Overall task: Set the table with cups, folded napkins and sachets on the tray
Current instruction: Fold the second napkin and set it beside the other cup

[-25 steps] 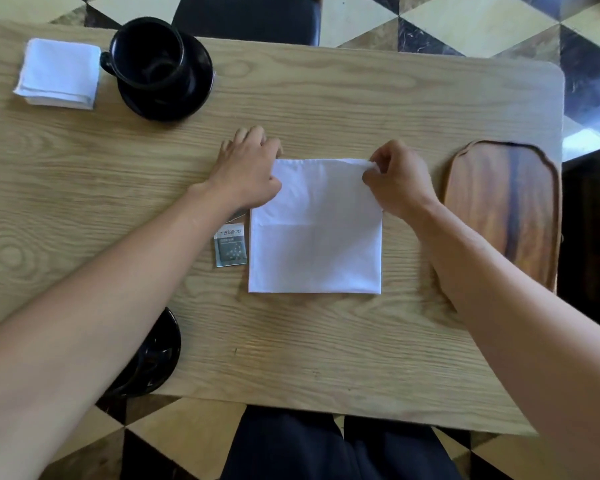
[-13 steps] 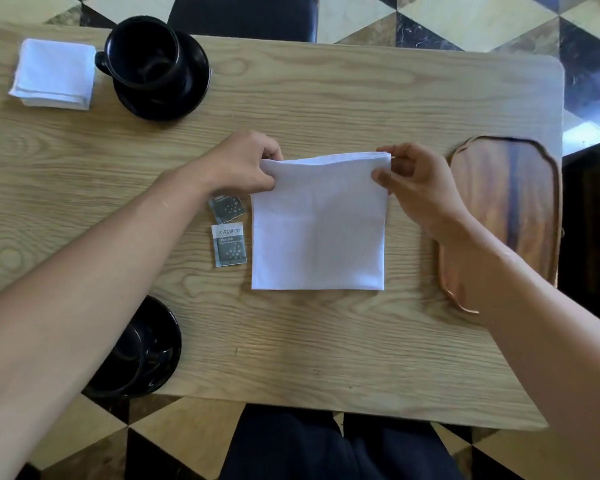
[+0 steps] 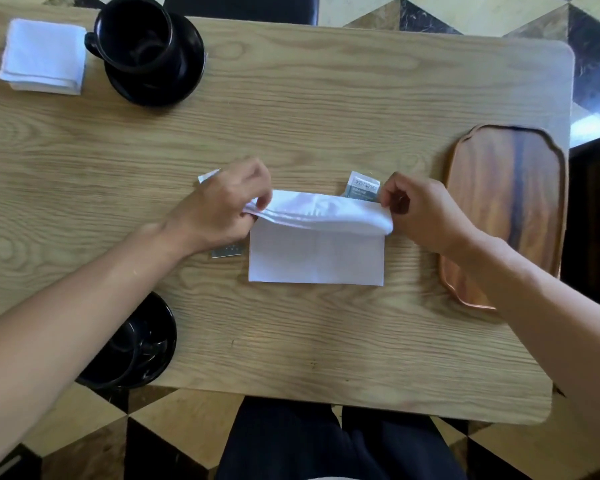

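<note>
A white napkin (image 3: 316,258) lies mid-table, its far edge lifted and curled toward me. My left hand (image 3: 222,209) pinches the far left corner and my right hand (image 3: 420,213) pinches the far right corner. A grey-white sachet (image 3: 362,186) shows just beyond the raised fold. Parts of other sachets peek out at my left hand, one below it (image 3: 227,251) and one above (image 3: 208,175). The empty wooden tray (image 3: 506,209) sits right of my right hand. A black cup on a saucer (image 3: 146,46) stands far left beside a folded napkin (image 3: 44,55).
A second black cup on its saucer (image 3: 139,344) sits at the near left table edge, partly under my left forearm. A dark chair (image 3: 239,8) stands beyond the far edge. My dark-trousered legs (image 3: 326,445) are under the near edge. The floor is checkered tile.
Both hands have lifted the napkin's far edge and drawn it toward me, folding it over. A sachet that lay under the napkin is now uncovered beyond the fold.
</note>
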